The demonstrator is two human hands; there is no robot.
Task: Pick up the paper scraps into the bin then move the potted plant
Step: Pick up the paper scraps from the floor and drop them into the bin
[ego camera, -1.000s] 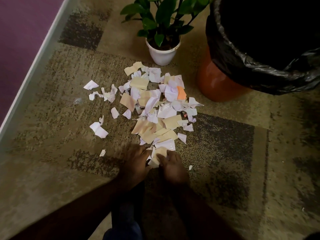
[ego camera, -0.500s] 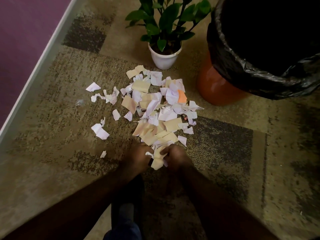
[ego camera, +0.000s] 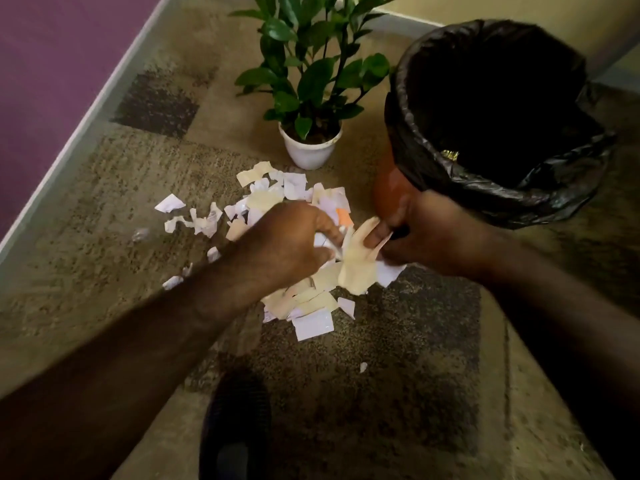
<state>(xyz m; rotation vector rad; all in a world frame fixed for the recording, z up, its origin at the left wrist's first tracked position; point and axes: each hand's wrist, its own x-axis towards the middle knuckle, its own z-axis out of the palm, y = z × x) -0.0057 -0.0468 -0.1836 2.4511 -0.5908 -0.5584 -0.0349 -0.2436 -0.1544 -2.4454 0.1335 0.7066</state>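
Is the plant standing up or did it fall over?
Standing up. The potted plant sits upright on the carpet, its white pot's rim level, stems rising straight.

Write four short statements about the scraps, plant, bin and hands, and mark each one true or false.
1. Both hands, left hand and right hand, hold a bunch of paper scraps. True.
2. The potted plant lies tipped on its side. False: it stands upright in its white pot.
3. The bin is lined with a black bag. True.
4. The carpet has no scraps left. False: many loose scraps lie there.
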